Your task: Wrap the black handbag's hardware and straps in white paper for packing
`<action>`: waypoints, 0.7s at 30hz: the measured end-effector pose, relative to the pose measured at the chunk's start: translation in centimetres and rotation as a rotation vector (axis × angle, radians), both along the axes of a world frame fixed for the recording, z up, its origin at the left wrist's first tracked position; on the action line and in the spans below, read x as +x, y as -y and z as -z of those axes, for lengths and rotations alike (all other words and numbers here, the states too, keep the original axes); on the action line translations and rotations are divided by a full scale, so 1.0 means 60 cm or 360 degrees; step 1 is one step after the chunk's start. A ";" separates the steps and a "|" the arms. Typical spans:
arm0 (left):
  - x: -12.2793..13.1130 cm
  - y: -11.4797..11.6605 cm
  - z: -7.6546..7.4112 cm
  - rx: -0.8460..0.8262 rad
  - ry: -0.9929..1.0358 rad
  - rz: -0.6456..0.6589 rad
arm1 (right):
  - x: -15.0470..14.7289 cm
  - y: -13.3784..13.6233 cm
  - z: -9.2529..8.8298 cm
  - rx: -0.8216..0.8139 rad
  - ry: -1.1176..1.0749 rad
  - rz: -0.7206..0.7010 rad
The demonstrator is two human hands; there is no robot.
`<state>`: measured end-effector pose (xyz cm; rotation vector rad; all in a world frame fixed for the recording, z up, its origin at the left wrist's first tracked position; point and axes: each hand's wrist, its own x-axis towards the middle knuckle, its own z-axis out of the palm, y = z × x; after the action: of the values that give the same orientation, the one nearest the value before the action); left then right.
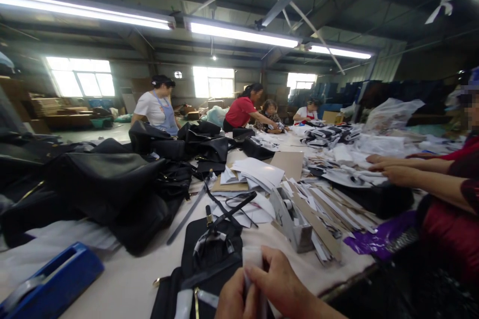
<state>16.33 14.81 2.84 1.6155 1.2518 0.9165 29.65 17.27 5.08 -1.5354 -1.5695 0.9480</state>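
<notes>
At the bottom edge my left hand (232, 299) and my right hand (280, 284) are closed together on a piece of white wrapping paper (254, 261). Just beyond them a black bag (209, 259) with straps and gold hardware lies flat on the table, partly wrapped in white paper. My hands are cut off by the frame's lower edge.
A blue tape dispenser (52, 281) lies at the lower left, a grey one (294, 219) right of the bag. Black bags (108, 184) are heaped at left, with paper sheets and cardboard strips (322, 209) mid-table. A co-worker's arms (407, 172) reach in from the right. Other people work at the far end.
</notes>
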 end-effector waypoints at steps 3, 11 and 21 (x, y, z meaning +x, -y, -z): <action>-0.009 0.010 -0.029 0.0007 0.0134 0.0147 | 0.010 -0.003 0.001 0.0052 0.0064 -0.0022; -0.010 0.008 -0.025 -0.0608 0.0649 0.0216 | 0.028 -0.003 -0.001 0.0045 -0.0172 -0.0244; 0.003 0.007 -0.005 -0.0576 0.0540 0.0013 | 0.037 0.023 0.018 -0.0238 -0.0574 -0.0360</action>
<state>16.52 14.36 3.11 1.1282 1.0966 0.8588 31.88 15.90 4.02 -1.2125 -1.4536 1.4106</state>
